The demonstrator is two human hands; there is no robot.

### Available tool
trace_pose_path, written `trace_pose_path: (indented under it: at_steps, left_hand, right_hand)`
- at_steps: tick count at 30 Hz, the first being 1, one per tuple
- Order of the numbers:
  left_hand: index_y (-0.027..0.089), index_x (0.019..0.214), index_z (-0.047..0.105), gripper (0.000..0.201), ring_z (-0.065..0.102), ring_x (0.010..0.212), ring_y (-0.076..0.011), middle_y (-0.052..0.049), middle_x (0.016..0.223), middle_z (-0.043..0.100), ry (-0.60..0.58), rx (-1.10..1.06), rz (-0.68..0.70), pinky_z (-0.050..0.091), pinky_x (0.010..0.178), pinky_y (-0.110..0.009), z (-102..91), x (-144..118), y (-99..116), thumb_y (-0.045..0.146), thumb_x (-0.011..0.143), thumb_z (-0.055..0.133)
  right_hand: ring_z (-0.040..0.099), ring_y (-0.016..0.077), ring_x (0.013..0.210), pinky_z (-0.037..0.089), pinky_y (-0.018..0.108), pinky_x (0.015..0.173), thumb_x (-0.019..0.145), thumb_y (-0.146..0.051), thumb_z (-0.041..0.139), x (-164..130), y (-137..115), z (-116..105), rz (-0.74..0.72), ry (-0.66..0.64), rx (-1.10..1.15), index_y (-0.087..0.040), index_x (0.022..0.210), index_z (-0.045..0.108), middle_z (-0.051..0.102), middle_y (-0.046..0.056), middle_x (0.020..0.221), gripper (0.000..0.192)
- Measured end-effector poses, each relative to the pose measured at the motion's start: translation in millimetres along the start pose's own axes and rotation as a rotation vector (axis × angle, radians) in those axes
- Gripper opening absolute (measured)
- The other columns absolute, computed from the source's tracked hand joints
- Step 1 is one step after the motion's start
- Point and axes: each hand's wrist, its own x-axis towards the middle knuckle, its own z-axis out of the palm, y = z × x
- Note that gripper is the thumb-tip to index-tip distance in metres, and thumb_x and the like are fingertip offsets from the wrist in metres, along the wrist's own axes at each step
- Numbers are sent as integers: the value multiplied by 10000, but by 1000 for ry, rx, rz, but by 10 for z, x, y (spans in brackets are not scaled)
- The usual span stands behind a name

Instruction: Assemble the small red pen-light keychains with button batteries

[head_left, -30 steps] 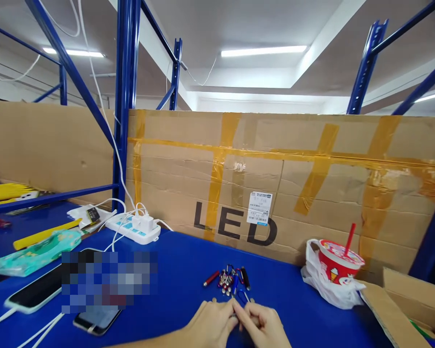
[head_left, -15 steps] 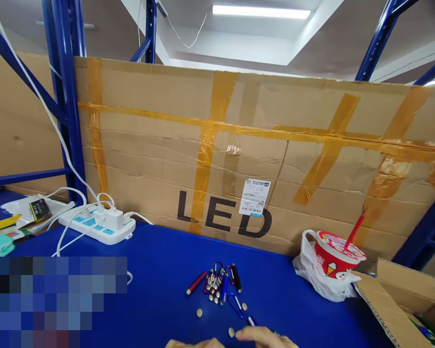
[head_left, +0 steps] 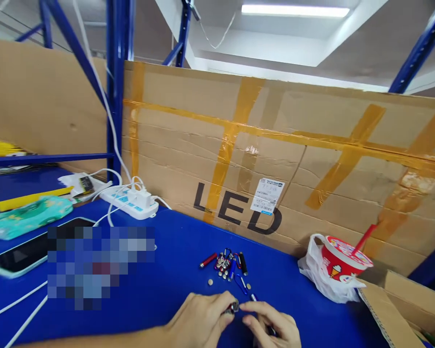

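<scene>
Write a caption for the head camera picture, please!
Two hands, left hand and right hand, pinch a tiny flashlight over a blue table.

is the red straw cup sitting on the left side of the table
No, the cup with the red straw stands at the right of the blue table, against the cardboard wall, on a white bag.

- A warehouse or stockroom workbench.
- Blue steel racking [head_left: 118,87] rises around it.
- A taped cardboard sheet [head_left: 275,159] marked LED backs the blue table [head_left: 166,280].

Two hands [head_left: 203,321], one cup [head_left: 339,265], two phones [head_left: 18,253]
</scene>
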Motion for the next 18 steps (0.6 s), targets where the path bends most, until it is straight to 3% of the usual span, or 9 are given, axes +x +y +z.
trace_pose_path:
  at_steps: [9, 18]
  left_hand:
    - [198, 1022, 454, 217, 612, 817, -172, -20, 907, 631, 4, 73, 1, 449, 657, -233, -57, -62, 1, 256, 889, 293]
    - [186, 998, 429, 203, 620, 786, -188, -36, 919, 624, -87, 0, 21, 445, 602, -243, -68, -141, 41, 289, 901, 283]
  right_hand:
    - [356, 60, 289, 336, 152, 317, 729, -408, 570, 124, -271, 50, 112, 57, 30, -163, 773, 703, 385, -51, 347, 282]
    - [425, 91, 285, 365, 168, 305, 673, -436, 613, 149, -314, -48, 257, -15, 64, -209, 648, 720, 473, -20, 327, 252]
